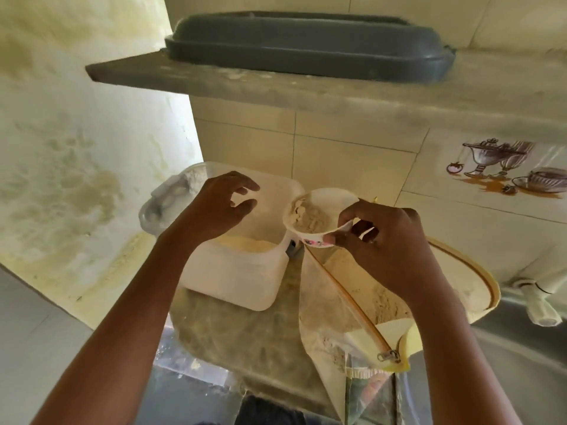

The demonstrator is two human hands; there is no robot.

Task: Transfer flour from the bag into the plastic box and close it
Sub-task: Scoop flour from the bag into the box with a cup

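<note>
A translucent white plastic box (239,277) stands on the counter, open, with pale flour inside. My left hand (221,204) hovers over its mouth, fingers loosely curled and holding nothing. My right hand (383,237) grips a small white cup (316,220) by its handle; the cup holds flour and sits beside the box's right rim. Below it the zippered flour bag (340,305) lies open with flour showing inside.
A grey lid (306,44) rests on the stone shelf (276,84) above. A round cream plate (472,289) leans right of the bag, next to a steel sink (521,338) and tap (540,305). A crumpled clear bag (165,200) lies behind the box. The counter edge (214,360) is near me.
</note>
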